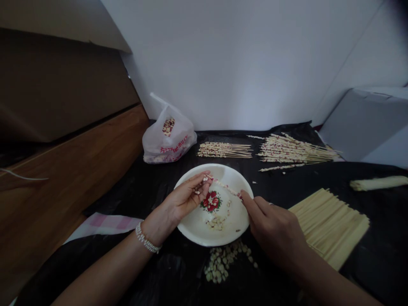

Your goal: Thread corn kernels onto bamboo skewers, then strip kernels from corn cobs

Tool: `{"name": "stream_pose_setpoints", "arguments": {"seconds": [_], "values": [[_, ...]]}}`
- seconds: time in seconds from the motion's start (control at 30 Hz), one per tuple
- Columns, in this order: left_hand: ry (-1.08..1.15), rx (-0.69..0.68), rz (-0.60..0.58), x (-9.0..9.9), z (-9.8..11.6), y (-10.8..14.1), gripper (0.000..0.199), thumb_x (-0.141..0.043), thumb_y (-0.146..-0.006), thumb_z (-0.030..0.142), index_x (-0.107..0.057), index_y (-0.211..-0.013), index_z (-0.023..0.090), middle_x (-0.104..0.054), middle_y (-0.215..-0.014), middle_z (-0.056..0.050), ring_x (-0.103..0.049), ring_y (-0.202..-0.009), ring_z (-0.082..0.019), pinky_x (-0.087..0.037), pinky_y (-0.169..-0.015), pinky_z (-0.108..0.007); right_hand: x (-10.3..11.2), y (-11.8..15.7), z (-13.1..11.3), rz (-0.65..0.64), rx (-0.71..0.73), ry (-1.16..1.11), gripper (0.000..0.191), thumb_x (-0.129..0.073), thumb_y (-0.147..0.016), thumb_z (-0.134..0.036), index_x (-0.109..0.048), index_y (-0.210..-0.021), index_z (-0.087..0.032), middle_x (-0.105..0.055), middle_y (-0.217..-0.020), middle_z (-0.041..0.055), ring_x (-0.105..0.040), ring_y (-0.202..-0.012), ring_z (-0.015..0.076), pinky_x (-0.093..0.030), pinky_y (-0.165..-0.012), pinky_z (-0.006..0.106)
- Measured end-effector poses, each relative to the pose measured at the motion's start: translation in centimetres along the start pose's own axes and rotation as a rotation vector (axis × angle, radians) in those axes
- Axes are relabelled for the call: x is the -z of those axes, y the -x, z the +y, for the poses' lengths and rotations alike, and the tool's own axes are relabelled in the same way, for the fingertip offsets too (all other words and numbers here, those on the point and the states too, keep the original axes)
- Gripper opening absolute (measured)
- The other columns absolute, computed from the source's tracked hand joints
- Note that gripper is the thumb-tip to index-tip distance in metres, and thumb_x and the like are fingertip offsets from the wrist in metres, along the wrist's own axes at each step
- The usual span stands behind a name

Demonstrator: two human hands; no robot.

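My right hand (pixel 270 223) grips one end of a thin skewer (pixel 225 186) threaded along its length with small pale and reddish kernels. Over the left side of a white bowl (pixel 188 231), my left hand (pixel 186 195) has its fingers curled, with loose kernels (pixel 197 192) in it and its fingertips at the skewer's other end. The skewer slants across the bowl between both hands. A red flower with green leaves is printed on the bowl's bottom. Several loose kernels (pixel 216 222) lie inside it.
Behind the bowl lie two groups of threaded skewers, a smaller one (pixel 223 150) and a larger one (pixel 290 148). A plastic bag (pixel 170 140) of kernels stands back left. Bare sticks (pixel 331 225) lie at right, a wrapped bundle (pixel 379 183) beyond. A kernel pile (pixel 219 263) sits in front.
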State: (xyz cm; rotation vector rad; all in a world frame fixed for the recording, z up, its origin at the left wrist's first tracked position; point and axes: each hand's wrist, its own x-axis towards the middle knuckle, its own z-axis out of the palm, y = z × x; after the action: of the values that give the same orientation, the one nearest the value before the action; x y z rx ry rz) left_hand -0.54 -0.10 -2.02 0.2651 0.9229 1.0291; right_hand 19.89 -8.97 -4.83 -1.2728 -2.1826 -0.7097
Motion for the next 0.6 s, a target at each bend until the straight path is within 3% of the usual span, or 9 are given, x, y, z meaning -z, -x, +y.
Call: {"name": "stream_pose_setpoints", "arguments": {"seconds": [0.13, 0.47, 0.6], "values": [[-0.042, 0.021, -0.027, 0.15, 0.06, -0.15, 0.018, -0.058, -0.083, 0.0, -0.071, -0.089, 0.011, -0.069, -0.077, -0.007, -0.065, -0.064, -0.009, -0.055, -0.058, -0.015, 0.08, 0.01, 0.01, 0.003, 0.0, 0.005, 0.035, -0.042, -0.088, -0.004, -0.065, -0.114, -0.003, -0.06, -0.068, 0.0033, -0.048, -0.049, 0.0123, -0.031, -0.048, 0.03], [-0.041, -0.009, -0.047, 0.22, 0.03, -0.24, 0.012, -0.061, -0.082, 0.0, -0.07, -0.085, 0.008, -0.069, -0.08, -0.009, -0.065, -0.064, -0.01, -0.056, -0.056, -0.016, 0.08, -0.21, -0.04, -0.005, 0.006, 0.0, 0.036, -0.042, -0.087, -0.003, -0.065, -0.115, -0.003, -0.06, -0.068, 0.0033, -0.047, -0.051, 0.0122, -0.032, -0.049, 0.03], [-0.021, -0.042, 0.0, 0.2, 0.02, -0.15, 0.014, -0.061, -0.08, -0.003, -0.069, -0.082, 0.009, -0.067, -0.078, -0.007, -0.066, -0.066, -0.011, -0.056, -0.057, -0.015, 0.04, -0.14, -0.04, -0.002, 0.012, 0.0, 0.036, -0.042, -0.088, -0.003, -0.065, -0.115, -0.003, -0.059, -0.068, 0.0032, -0.046, -0.049, 0.012, -0.03, -0.048, 0.03]]}}
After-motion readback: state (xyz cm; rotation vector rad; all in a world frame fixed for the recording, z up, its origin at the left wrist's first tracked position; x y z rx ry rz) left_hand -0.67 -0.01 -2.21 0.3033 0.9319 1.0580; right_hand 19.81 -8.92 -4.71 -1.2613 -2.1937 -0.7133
